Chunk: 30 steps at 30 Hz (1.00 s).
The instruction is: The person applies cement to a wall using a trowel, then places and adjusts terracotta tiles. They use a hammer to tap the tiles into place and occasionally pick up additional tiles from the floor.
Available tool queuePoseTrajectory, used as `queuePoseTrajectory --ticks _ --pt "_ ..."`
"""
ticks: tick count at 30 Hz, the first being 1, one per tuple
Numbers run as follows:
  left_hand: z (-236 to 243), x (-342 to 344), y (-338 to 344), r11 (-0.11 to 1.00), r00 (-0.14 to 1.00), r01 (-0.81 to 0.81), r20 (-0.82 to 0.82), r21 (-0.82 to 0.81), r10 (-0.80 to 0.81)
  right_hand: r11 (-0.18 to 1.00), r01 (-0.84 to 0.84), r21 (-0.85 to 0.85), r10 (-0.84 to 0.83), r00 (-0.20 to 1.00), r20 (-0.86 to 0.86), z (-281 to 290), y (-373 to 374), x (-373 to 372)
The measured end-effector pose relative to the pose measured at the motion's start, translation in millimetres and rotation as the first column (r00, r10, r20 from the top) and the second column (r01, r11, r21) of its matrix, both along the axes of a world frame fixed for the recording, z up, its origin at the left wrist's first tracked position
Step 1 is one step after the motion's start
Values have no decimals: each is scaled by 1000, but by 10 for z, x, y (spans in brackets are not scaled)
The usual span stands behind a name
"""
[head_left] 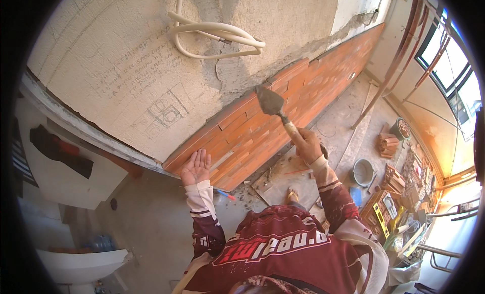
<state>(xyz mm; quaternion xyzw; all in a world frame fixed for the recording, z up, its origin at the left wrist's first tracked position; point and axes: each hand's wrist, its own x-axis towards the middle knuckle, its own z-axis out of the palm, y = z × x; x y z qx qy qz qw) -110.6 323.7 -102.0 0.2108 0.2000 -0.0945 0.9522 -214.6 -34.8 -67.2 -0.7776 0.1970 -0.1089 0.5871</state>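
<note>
My right hand point(307, 145) grips the pale handle of a pointed trowel point(270, 100), whose blade is raised over the upper edge of a band of thin red-brown brick tiles point(323, 81) on the wall. My left hand point(196, 167) is open, palm turned up with fingers extended, at the lower left part of the tile band; whether it touches the tiles I cannot tell. Above the tiles is rough plaster point(126, 51) with pencilled marks and a looped white conduit point(217, 31).
On the floor at right lie a grey bucket point(362, 171), stacked tiles point(388, 145), another bucket point(401, 129) and a yellow level point(380, 220). Reddish poles point(371, 104) stand near the window. A white sheet point(111, 180) and white basin point(81, 258) are at left.
</note>
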Motion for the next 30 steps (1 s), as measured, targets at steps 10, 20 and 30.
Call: queuePoseTrajectory --ticks 10,20,30 --pt "-60 16 28 999 999 34 21 -15 -33 997 -55 -53 56 998 11 -51 554 -62" --pt "-13 3 -24 1000 1000 26 11 14 -26 969 -150 194 162 986 -43 87 707 -188" --pt "-364 -147 146 990 990 137 17 -25 -137 906 135 402 -142 990 -12 -203 463 -530"
